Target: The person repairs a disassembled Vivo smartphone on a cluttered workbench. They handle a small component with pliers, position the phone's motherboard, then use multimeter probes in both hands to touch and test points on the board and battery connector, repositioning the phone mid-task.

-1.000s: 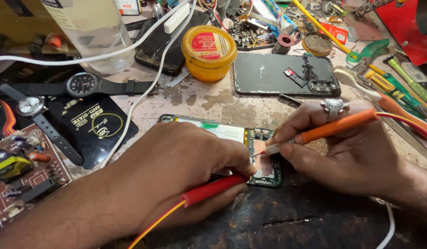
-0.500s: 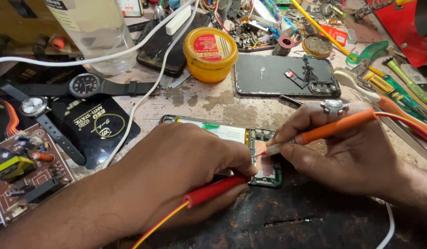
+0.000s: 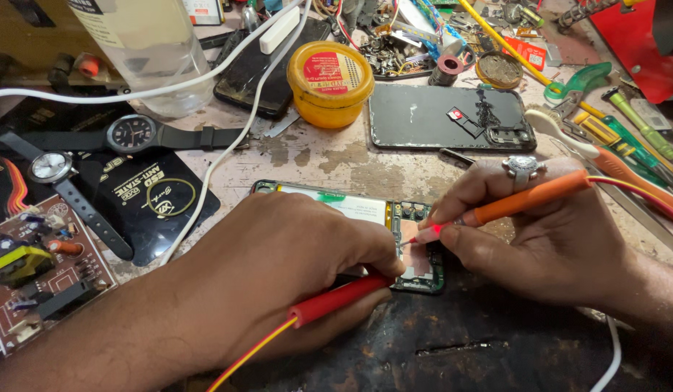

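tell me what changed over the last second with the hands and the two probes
Almost nothing moved. The left hand keeps its grip on the red probe and the right hand on the orange probe, both tips staying on the opened phone's board. Nothing was picked up or let go; the yellow tin and watches lie as before.

red probe [image 3: 336,301], orange probe [image 3: 532,197], yellow tin [image 3: 330,83]

Electronics repair workshop: scarred workbench [image 3: 329,156] crowded with opened phone [image 3: 416,250], circuit board [image 3: 31,283], wristwatches [image 3: 133,134], screwdrivers [image 3: 641,123].
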`<state>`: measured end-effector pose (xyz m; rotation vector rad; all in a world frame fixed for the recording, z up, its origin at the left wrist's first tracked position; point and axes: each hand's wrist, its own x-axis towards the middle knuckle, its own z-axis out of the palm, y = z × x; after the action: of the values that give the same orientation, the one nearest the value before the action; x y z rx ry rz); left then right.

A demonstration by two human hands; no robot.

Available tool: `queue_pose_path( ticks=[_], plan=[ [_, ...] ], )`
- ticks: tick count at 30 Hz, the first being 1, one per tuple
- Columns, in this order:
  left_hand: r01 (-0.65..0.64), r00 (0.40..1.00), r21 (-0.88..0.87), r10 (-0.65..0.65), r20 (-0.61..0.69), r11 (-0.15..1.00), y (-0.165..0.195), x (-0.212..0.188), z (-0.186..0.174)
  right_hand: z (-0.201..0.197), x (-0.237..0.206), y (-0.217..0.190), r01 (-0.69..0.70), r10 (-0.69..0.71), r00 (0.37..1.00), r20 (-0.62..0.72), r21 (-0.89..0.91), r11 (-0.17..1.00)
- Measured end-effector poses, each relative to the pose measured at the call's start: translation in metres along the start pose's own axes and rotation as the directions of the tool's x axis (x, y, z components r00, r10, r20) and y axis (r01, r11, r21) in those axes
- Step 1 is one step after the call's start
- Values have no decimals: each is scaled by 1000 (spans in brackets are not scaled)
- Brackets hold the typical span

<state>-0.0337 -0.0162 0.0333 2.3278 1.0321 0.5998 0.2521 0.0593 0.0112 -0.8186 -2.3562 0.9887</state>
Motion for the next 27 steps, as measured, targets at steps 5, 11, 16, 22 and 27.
queue_pose_path(
  ticks=[5, 11, 16, 22, 27],
  plan=[
    [-3, 1000, -4, 3, -6, 1000, 0, 0, 0, 0, 2, -3, -1, 1, 1000, -2, 22, 1000],
    [-10, 1000, 3, 10, -15, 1000, -1, 0, 2, 1, 2, -5, 14, -13, 999, -40, 26, 1000],
    [-21, 1000, 3, 21, -22, 1000, -1, 0, 2, 0, -1, -3, -105, 103, 993, -59, -43, 993],
    [-3, 1000, 15, 3, -4, 1000, 0, 0, 1, 1, 0, 1, 72, -71, 997, -24, 2, 997],
    [-21, 1000, -6, 21, -18, 1000, -1, -1, 0, 0, -1, -2, 4, -5, 1000, -19, -68, 998]
  ],
)
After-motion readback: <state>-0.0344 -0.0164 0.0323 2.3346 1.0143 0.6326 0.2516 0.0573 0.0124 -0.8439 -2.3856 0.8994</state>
